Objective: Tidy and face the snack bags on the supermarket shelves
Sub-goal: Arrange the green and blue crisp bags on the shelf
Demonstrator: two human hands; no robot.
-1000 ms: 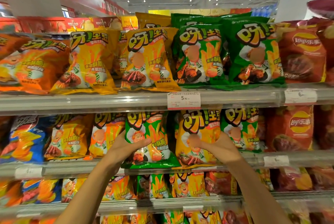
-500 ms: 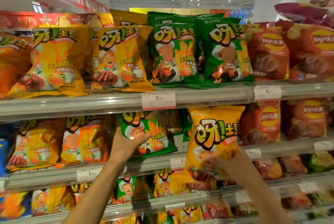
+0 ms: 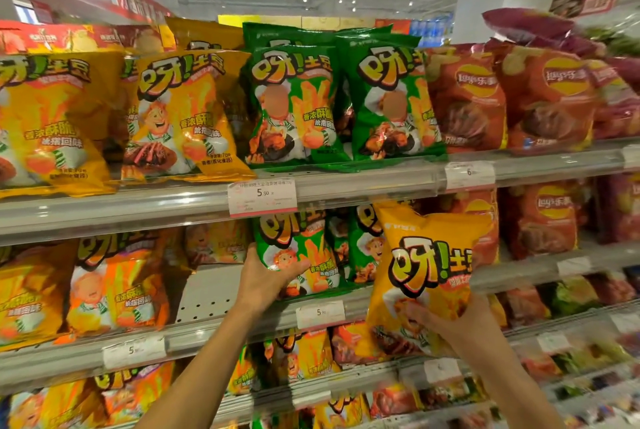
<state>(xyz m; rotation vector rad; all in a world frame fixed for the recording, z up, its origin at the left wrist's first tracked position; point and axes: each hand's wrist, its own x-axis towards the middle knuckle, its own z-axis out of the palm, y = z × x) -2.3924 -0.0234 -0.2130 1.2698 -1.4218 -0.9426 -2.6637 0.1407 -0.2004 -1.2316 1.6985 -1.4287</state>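
Two bare hands work at the second metal shelf (image 3: 214,328) from the top of a supermarket snack rack. The left hand (image 3: 266,281) grips a shiny green foil snack bag (image 3: 298,255) that stands upright on this shelf, near the middle of its front edge; the thumb lies curled across the bag's lower front, and the other fingers are hidden behind its left side. The right hand (image 3: 446,319) holds a shiny yellow-orange foil snack bag (image 3: 426,272) out in front of the shelf edge, clear of the shelf and tilted with its top leaning right; the thumb (image 3: 414,316) presses on the bag's lower front, while the remaining fingers are behind it and cannot be seen. Just right of the green bag stands a second green bag (image 3: 363,248), partly covered by the held yellow one. Left of the left hand, a bare stretch of perforated shelf floor (image 3: 207,293) shows, and beyond it orange bags (image 3: 117,286) stand toward the shelf's left end. Red crisp bags (image 3: 543,217) fill the right end. On the top shelf (image 3: 363,182) above, yellow bags (image 3: 183,116) stand at left, two green bags (image 3: 294,106) in the middle and red bags (image 3: 467,99) at right. A white price tag (image 3: 262,197) reading 5.90 hangs on that shelf's front edge.
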